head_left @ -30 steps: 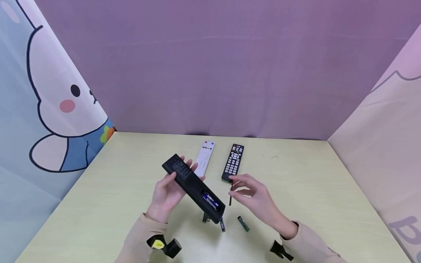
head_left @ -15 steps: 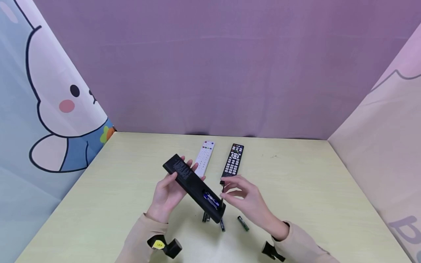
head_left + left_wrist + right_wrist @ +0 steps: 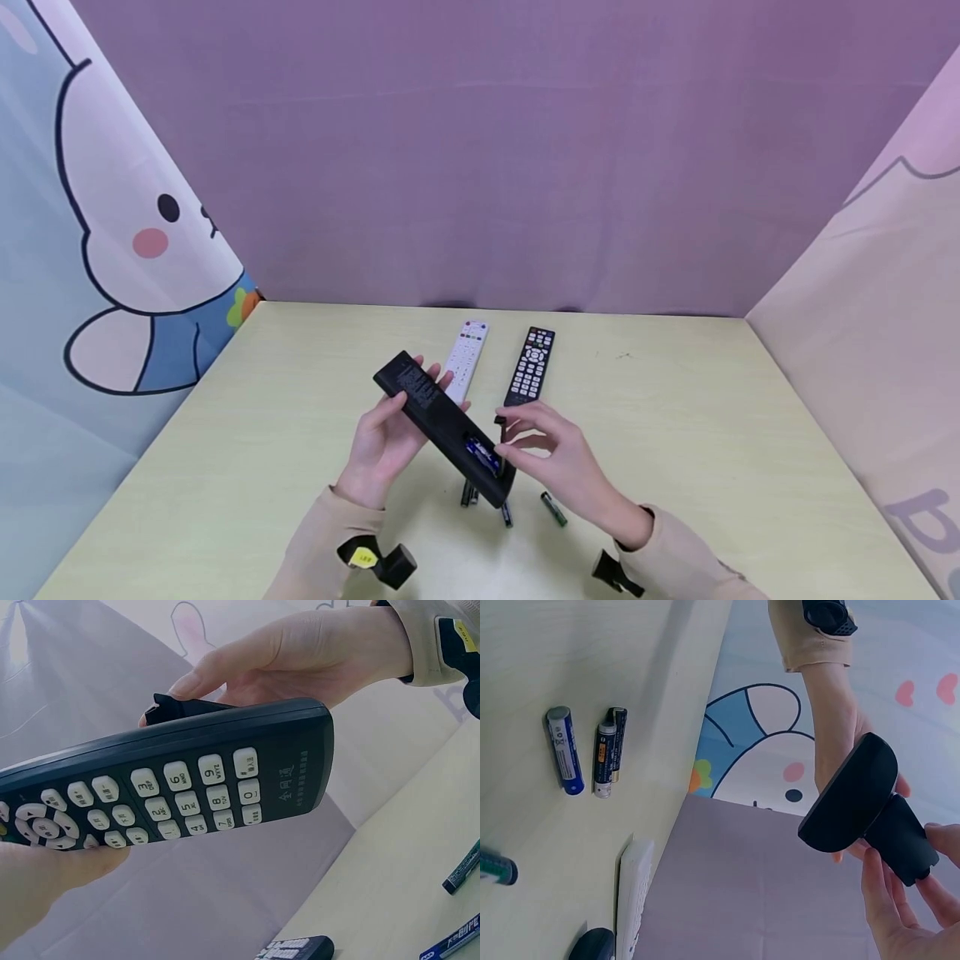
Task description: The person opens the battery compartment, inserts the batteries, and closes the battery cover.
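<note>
My left hand [image 3: 386, 450] grips a black remote control [image 3: 435, 417], held tilted above the table with its back up. In its uncovered battery compartment I see blue batteries [image 3: 482, 455]. Between the thumb and fingers of my right hand [image 3: 562, 454], the black battery cover [image 3: 901, 836] is pinched, standing at a steep angle at the compartment end of the remote. The left wrist view shows the cover [image 3: 184, 709] behind the remote's keypad side [image 3: 187, 787]. Whether the cover's lower edge touches the remote I cannot tell.
On the table [image 3: 675, 433] lie a white remote [image 3: 468, 354] and another black remote [image 3: 532, 367], both farther back. Several loose batteries lie nearer me: a green battery [image 3: 553, 509], a blue battery [image 3: 565, 750] and two dark batteries [image 3: 604, 759] side by side.
My right hand has moved left with the battery cover, bringing it from beside the remote to its compartment end. The left hand and remote have barely shifted.
</note>
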Action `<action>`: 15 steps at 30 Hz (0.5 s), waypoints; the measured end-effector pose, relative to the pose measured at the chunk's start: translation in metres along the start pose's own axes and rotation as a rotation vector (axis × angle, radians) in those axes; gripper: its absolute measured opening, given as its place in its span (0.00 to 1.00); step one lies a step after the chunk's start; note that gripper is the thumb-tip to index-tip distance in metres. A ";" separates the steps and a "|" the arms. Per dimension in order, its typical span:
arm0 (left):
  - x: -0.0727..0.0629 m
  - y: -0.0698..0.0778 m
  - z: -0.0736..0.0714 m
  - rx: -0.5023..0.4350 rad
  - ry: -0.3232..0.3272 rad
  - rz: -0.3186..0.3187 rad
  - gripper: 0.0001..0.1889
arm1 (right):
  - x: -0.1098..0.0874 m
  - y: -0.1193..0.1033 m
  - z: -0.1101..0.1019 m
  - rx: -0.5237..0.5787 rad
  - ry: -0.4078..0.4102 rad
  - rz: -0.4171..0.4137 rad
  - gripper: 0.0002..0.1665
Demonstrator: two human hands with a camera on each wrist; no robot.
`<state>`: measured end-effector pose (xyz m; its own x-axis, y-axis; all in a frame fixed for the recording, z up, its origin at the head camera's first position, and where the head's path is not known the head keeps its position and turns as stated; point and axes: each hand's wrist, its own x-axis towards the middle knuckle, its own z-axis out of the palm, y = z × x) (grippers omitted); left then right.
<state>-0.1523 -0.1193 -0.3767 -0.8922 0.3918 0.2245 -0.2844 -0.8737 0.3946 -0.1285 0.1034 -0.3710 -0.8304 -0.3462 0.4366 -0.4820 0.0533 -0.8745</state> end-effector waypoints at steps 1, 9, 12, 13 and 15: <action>0.000 0.000 0.000 0.003 0.001 0.000 0.20 | 0.000 0.000 0.000 -0.001 -0.001 0.002 0.20; 0.000 -0.001 0.001 0.021 0.020 0.001 0.20 | 0.001 0.004 0.000 -0.041 -0.028 -0.032 0.20; 0.000 -0.002 0.002 0.023 0.025 0.006 0.20 | 0.001 0.004 0.000 -0.057 -0.041 -0.038 0.20; 0.000 -0.002 0.002 0.022 0.027 0.007 0.20 | 0.001 0.004 0.001 -0.062 -0.044 -0.034 0.20; 0.000 -0.002 0.002 0.024 0.026 0.008 0.20 | 0.001 0.004 0.001 -0.071 -0.049 -0.024 0.20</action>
<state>-0.1517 -0.1173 -0.3759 -0.9033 0.3769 0.2049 -0.2689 -0.8696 0.4140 -0.1310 0.1029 -0.3746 -0.8046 -0.3935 0.4447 -0.5214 0.1098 -0.8462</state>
